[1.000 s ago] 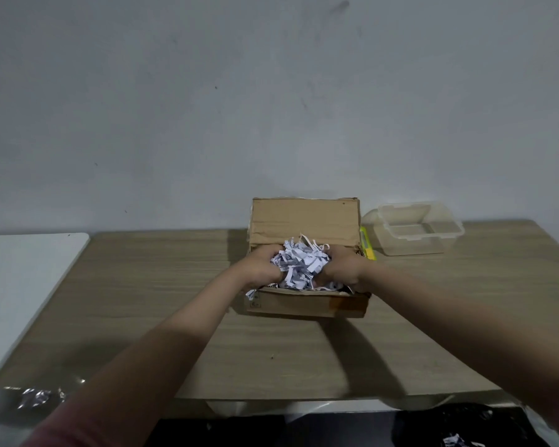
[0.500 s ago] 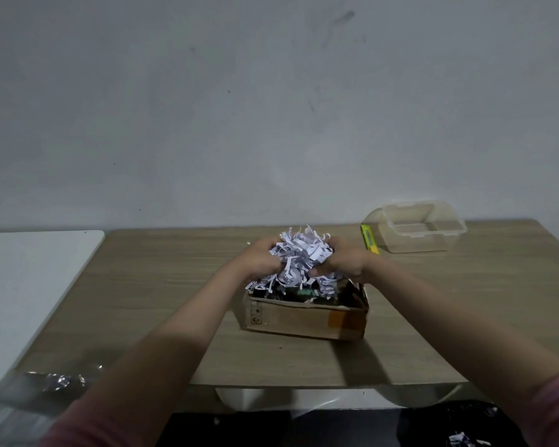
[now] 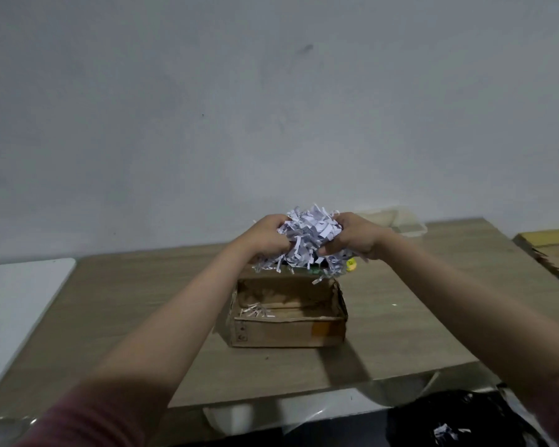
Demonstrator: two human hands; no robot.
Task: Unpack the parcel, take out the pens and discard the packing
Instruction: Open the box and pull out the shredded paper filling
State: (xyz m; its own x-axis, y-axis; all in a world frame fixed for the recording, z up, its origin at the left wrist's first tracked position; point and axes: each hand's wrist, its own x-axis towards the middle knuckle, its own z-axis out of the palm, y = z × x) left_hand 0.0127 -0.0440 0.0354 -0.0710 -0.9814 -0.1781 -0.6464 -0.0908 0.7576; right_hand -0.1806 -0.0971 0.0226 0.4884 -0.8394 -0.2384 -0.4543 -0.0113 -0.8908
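— Head view: what are the hands doing?
— The left hand point(image 3: 265, 235) and right hand point(image 3: 352, 235) clasp a wad of shredded paper point(image 3: 309, 237) between them, fingers point(image 3: 328, 250) curled into it.
— And the parcel?
— The open cardboard box point(image 3: 288, 330) sits on the bench point(image 3: 417, 304) just below the fingers; a few shreds point(image 3: 255, 311) lie inside. Pens: cannot tell.
— Beyond the fingers?
— A clear plastic container point(image 3: 407, 225).

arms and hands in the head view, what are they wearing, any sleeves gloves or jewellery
Both hands are bare: no gloves, and no rings, watch or bracelet show on the left hand or the right hand. The forearms are uncovered too. Dusty pink sleeves, apparently ribbed, are pushed up near the elbows, showing only at the lower corners of the view.
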